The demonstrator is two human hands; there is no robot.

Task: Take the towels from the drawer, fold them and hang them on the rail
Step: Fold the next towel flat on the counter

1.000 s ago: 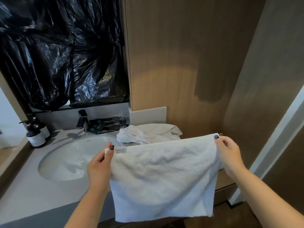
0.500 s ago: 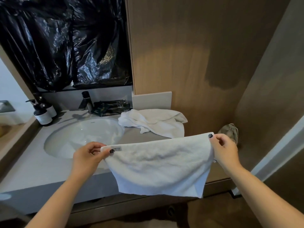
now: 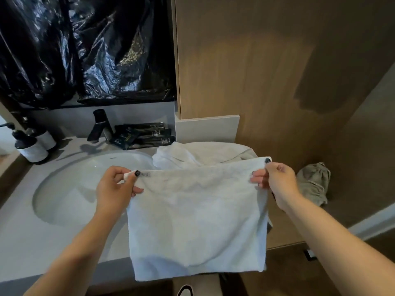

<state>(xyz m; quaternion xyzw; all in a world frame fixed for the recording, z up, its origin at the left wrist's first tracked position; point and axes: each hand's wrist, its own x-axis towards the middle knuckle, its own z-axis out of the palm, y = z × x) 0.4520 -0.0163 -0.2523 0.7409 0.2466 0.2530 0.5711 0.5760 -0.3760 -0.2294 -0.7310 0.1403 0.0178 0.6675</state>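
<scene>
Forearms reach in from the bottom corners, and between them a white towel (image 3: pixel 196 223) hangs as a flat sheet in front of the near edge of the vanity counter (image 3: pixel 19 242). The left hand (image 3: pixel 115 189) pinches the towel's upper left corner, thumb on the near face beside a small sewn label (image 3: pixel 145 174), fingers curled behind the cloth. The right hand (image 3: pixel 277 180) pinches the upper right corner in the same way, thumb on top of the edge and fingertips folded under it. The top edge runs taut and nearly level between the two grips; the lower edge hangs free below the counter's front edge.

Behind the held sheet, a second white towel (image 3: pixel 203 154) lies crumpled on the right end of the counter, against the low white upstand. An oval basin (image 3: pixel 70 184) is sunk into the middle of the counter, just left of the left hand. At the back edge stand a dark tap (image 3: pixel 100 124) and a pile of dark sachets (image 3: pixel 143 135); two pump bottles (image 3: pixel 32 144) sit at the far left corner. A grey cloth bag (image 3: pixel 314 184) rests on the lower wooden ledge to the right, near the right wrist. Black plastic sheeting (image 3: pixel 85 50) covers the wall above the basin, and wood panelling (image 3: pixel 256 71) rises to its right.
</scene>
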